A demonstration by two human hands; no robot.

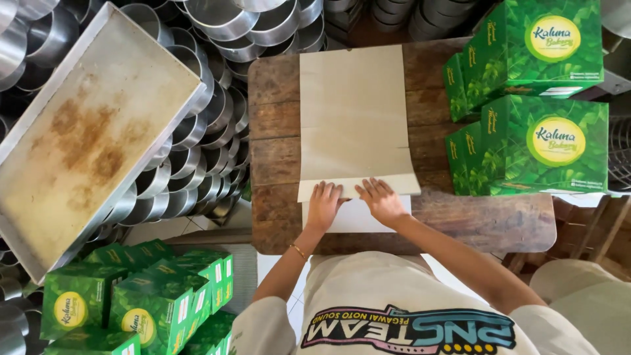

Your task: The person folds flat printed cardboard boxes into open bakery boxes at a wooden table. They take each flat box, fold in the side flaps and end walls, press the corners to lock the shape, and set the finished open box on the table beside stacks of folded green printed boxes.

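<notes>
Both hands press flat on a folded cardboard sheet (355, 118) lying on the wooden tabletop (460, 220): left hand (323, 204) & right hand (381, 200), fingers spread, pin its near flap as if creasing. Green boxes (532, 98) stacked beyond right fingers.

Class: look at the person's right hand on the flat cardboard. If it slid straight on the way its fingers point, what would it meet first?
The right hand points up along the flat cardboard. It would probably cross only that sheet; nothing else shows before the table's far edge.
</notes>
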